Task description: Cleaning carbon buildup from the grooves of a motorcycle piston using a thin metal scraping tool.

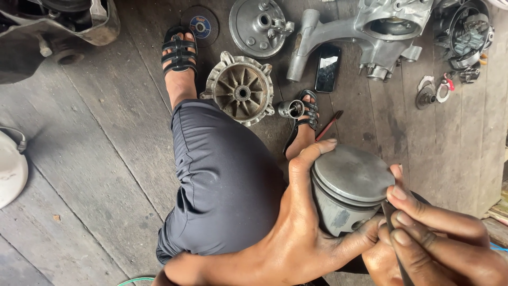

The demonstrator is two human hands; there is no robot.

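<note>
My left hand (pixel 296 228) grips a grey metal piston (pixel 349 182), fingers wrapped round its side and its flat crown turned up. My right hand (pixel 439 238) pinches a thin dark metal blade (pixel 392 228) whose tip touches the piston's edge near the ring grooves. Both hands hover over my knees, clad in dark grey trousers (pixel 222 180), above a wooden plank floor.
On the planks (pixel 95 159) lie a round finned hub (pixel 241 87), a disc cover (pixel 259 26), a large aluminium engine casing (pixel 370 32), a black phone (pixel 328 68), a small cylinder part (pixel 291 108), a red-handled tool (pixel 329 125), a grinding disc (pixel 201 24) and small parts at right. My sandalled feet (pixel 180 58) rest there.
</note>
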